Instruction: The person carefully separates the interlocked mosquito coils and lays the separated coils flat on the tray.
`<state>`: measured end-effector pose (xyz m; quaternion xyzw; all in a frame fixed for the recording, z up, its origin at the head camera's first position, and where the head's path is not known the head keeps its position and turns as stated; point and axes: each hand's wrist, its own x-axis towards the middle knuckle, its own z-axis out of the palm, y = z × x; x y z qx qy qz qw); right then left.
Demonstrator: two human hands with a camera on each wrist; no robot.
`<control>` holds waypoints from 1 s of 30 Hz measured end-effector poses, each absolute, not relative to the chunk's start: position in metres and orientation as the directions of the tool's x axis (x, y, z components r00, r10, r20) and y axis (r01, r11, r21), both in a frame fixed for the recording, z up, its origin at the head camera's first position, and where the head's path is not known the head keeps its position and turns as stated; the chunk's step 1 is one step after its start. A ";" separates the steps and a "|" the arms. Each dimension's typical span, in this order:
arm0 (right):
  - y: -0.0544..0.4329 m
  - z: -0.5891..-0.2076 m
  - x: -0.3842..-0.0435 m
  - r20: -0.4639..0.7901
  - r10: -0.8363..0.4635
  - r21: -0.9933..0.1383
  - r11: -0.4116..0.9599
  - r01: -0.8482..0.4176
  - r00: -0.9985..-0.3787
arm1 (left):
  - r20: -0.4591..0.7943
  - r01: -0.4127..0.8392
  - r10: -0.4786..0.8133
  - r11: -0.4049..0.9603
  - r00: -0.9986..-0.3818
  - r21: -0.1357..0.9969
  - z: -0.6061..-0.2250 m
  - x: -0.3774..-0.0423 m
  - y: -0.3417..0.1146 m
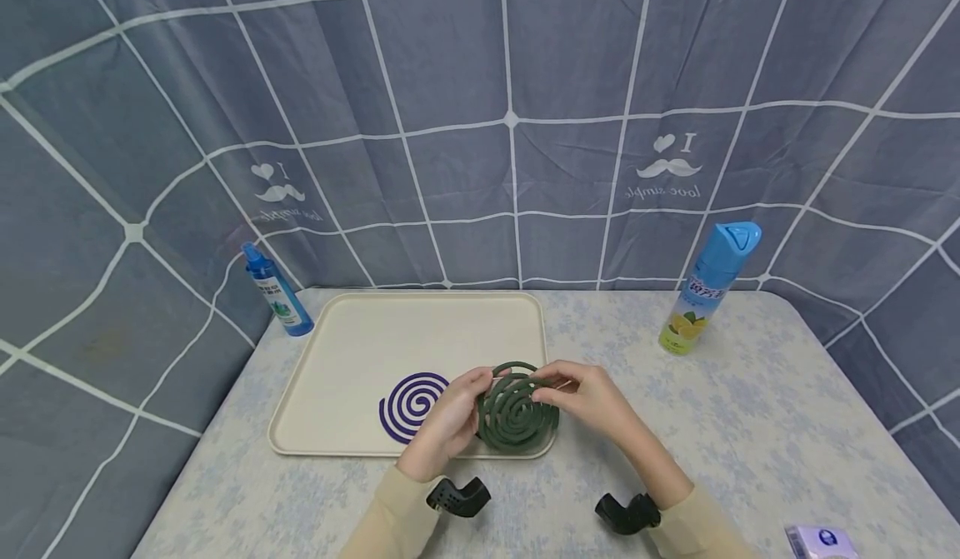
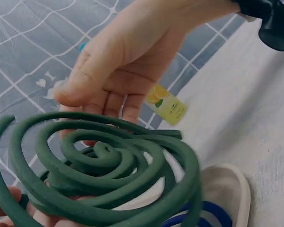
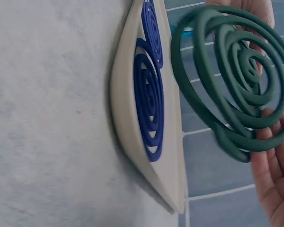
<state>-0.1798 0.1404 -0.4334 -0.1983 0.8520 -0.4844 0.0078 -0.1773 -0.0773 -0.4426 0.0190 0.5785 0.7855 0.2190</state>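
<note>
Over the tray's right front corner my left hand (image 1: 452, 413) grips a green mosquito coil (image 1: 517, 426) by its left side. Its turns overlap in layers, with one arc standing off the upper edge. At its upper right edge, my right hand (image 1: 581, 392) has thumb and fingers around the rim. The left wrist view shows the right hand's thumb just above the green coil (image 2: 104, 179) and its fingertips partly hidden behind it. A dark blue coil (image 1: 412, 405) lies on the cream tray (image 1: 360, 326). Nearer in the right wrist view lies another blue coil (image 3: 150, 104).
A blue spray bottle (image 1: 277, 292) leans at the tray's back left. At the back right stands a blue and yellow spray can (image 1: 705, 292). A purple packet (image 1: 821, 541) lies at the front right. Behind the table hangs a grey checked curtain (image 1: 450, 167).
</note>
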 end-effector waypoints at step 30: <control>0.152 -0.431 -0.180 0.183 -0.332 -0.800 0.497 -0.337 -0.925 | -0.164 -0.251 0.484 -0.119 -0.859 0.961 -0.440 -0.176 -0.077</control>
